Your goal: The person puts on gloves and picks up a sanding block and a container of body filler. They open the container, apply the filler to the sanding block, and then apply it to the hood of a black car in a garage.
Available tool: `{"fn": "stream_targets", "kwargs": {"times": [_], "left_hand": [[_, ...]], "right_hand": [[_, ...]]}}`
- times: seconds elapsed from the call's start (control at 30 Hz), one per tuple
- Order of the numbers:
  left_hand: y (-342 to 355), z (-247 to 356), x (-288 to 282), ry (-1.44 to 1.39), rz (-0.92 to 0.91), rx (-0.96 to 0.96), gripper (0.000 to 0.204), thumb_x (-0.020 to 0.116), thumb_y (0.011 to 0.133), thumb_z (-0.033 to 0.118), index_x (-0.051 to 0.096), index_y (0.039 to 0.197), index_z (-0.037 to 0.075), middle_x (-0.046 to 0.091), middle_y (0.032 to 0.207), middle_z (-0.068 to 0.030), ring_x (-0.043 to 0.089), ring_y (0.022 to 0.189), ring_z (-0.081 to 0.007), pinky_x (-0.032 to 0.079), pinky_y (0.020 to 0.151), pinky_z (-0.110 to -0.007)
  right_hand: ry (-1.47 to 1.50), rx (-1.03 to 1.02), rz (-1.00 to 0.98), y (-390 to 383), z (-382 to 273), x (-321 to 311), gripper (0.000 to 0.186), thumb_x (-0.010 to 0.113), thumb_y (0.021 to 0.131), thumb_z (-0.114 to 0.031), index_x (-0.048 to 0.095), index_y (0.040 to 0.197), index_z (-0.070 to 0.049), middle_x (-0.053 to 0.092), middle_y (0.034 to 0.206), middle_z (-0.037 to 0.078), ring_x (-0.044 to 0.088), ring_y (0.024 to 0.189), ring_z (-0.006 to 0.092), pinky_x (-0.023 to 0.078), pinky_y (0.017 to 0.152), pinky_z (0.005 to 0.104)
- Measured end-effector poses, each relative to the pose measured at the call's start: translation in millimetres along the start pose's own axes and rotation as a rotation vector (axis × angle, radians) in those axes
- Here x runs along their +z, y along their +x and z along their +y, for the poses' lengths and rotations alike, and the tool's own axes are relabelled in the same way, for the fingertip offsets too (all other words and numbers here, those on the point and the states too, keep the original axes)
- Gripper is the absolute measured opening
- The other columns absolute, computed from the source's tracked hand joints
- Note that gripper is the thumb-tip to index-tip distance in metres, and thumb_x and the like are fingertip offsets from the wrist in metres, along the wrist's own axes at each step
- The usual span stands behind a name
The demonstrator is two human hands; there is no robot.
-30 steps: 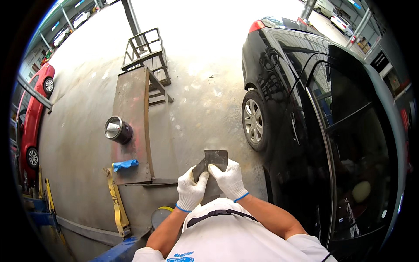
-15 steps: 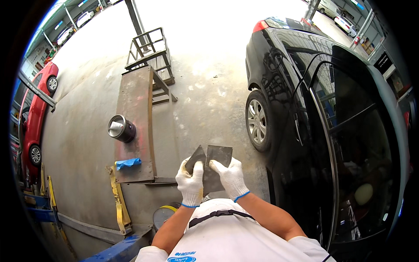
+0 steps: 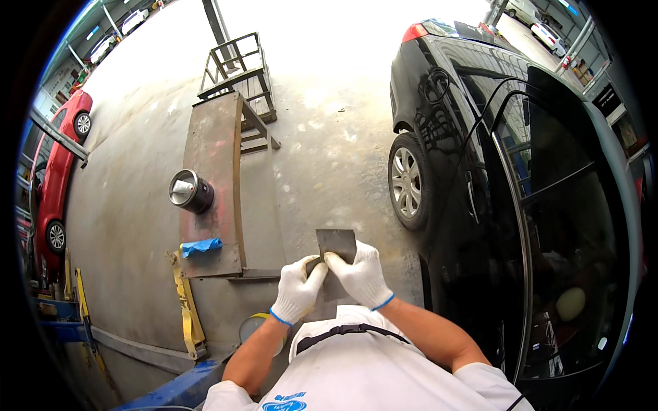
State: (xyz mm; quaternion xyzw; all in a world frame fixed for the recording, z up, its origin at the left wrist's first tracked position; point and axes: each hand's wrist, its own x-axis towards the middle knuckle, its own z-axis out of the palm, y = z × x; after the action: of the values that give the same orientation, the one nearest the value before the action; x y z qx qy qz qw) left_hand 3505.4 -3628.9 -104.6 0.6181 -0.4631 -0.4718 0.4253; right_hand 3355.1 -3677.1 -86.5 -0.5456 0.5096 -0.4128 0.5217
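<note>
Near my waist, both my white-gloved hands are closed on thin dark grey sheet material that looks like sandpaper. My right hand (image 3: 361,277) grips an upright rectangular sandpaper sheet (image 3: 336,240), the thumb pressed across its front. Part of that sheet shows below the fingers. Close against it, my left hand (image 3: 296,293) pinches a dark sandpaper piece (image 3: 312,264), mostly covered by the fingers. Whether the two parts are joined behind my hands cannot be seen. The fingertips of both hands nearly touch.
A black car (image 3: 466,205) stands close on my right. Left ahead, a long metal bench (image 3: 212,137) carries a tin (image 3: 192,192) and a blue cloth or glove (image 3: 201,246). Yellow lift arms (image 3: 185,308) and a blue beam (image 3: 181,392) lie lower left; a red car (image 3: 58,185) stands farther left.
My left hand has turned inward and come closer to my right. Its dark piece, angled upward before, is now largely hidden. The right hand's sheet has shifted slightly left.
</note>
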Motion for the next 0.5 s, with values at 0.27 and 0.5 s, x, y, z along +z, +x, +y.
{"fn": "stream_targets", "kwargs": {"times": [0.27, 0.5], "left_hand": [[8.6, 8.1, 20.0, -0.330, 0.399, -0.008, 0.028, 0.066, 0.092, 0.006, 0.067, 0.117, -0.007, 0.072, 0.105, -0.0090, 0.066, 0.091, -0.0136, 0.052, 0.084, -0.024], [2.3, 7.7, 17.6, 0.066, 0.324, 0.224, 0.032, 0.069, 0.090, 0.003, 0.068, 0.121, -0.004, 0.074, 0.110, -0.0169, 0.070, 0.099, -0.0163, 0.055, 0.086, -0.028]], "right_hand": [[0.332, 0.273, 0.137, 4.6, 19.2, 10.7, 0.009, 0.072, 0.086, -0.008, 0.073, 0.091, -0.001, 0.073, 0.081, 0.003, 0.063, 0.070, 0.0078, 0.051, 0.063, 0.0269], [0.279, 0.285, 0.200, -2.5, 14.0, 23.1, 0.012, 0.072, 0.085, -0.010, 0.073, 0.091, -0.001, 0.073, 0.079, 0.004, 0.064, 0.070, 0.0100, 0.051, 0.064, 0.0290]]}}
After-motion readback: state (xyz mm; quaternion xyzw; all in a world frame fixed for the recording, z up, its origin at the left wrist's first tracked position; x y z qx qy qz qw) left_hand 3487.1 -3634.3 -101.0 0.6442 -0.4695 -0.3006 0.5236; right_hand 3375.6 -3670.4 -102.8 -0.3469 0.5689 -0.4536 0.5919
